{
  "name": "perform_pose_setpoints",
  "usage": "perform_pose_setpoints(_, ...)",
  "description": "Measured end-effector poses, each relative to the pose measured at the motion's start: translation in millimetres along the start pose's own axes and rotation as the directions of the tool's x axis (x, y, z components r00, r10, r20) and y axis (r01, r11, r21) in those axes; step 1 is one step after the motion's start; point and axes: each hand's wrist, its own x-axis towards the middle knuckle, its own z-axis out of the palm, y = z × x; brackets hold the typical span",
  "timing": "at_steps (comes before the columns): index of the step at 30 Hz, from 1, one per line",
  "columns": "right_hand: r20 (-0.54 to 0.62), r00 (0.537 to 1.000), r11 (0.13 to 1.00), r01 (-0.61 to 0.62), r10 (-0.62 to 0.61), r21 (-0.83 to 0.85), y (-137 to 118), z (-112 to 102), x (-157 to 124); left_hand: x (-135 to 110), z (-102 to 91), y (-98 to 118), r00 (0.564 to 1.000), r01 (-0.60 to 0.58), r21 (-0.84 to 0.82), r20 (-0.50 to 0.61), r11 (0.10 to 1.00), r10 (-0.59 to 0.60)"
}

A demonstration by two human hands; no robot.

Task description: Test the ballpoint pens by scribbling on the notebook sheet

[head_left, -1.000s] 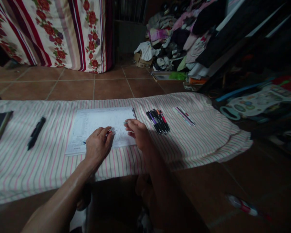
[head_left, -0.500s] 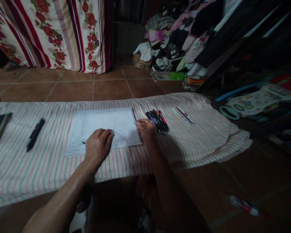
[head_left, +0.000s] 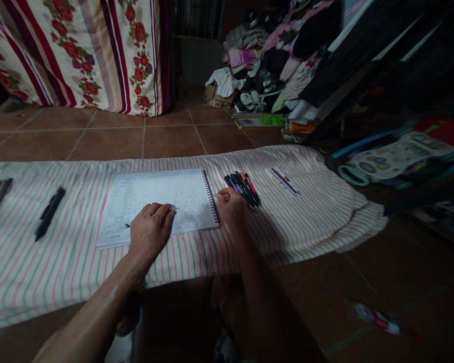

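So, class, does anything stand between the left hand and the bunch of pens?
Yes: the right hand, just right of the notebook, lies between the left hand and the bunch of pens, partly hiding the pens in this view.

The cloth [head_left: 318, 217] is white with thin pink stripes and thin gray-green stripes. The notebook [head_left: 162, 189] has a white page with pale gray print, and its rings [head_left: 211, 199] are dark. The dark pens [head_left: 251, 190] are mostly black, with bits of purple, orange and pinkish red. The thin pens [head_left: 283, 182] are pale, purple and dark. The big pen [head_left: 50, 214] is black all over. The curtain [head_left: 108, 60] is cream, with red flowers and dark red and purple stripes. The floor tiles [head_left: 170, 140] are reddish brown with light lines. The clothes [head_left: 242, 58] are pink, gray, white and black.
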Motion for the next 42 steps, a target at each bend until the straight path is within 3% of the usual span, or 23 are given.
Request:
perform_pose_setpoints(5,-0.010,0.999,0.993,-0.034,0.035,0.111,-3,0,0,0,-1.7,1,1.000,0.000,0.013,0.003,1.000,0.000)
perform_pose_setpoints(9,0.055,0.998,0.987,-0.025,0.017,0.157,-8,2,0,-1,-1.1,1,1.000,0.001,0.008,0.018,1.000,-0.001)
perform_pose_setpoints(14,0.132,0.990,0.992,0.035,-0.051,0.122,-15,7,-2,-2,0.0,0,1.000,0.004,0.011,0.013,1.000,-0.004)
perform_pose_setpoints(23,0.110,0.977,0.982,0.188,-0.184,-0.027,-12,19,-6,-1,-1.6,0,1.000,0.000,0.009,0.029,1.000,0.000)
perform_pose_setpoints(42,0.213,0.953,0.971,0.233,-0.216,-0.058,-20,12,-11,0,-1.5,0,1.000,0.004,0.005,0.020,1.000,-0.004)
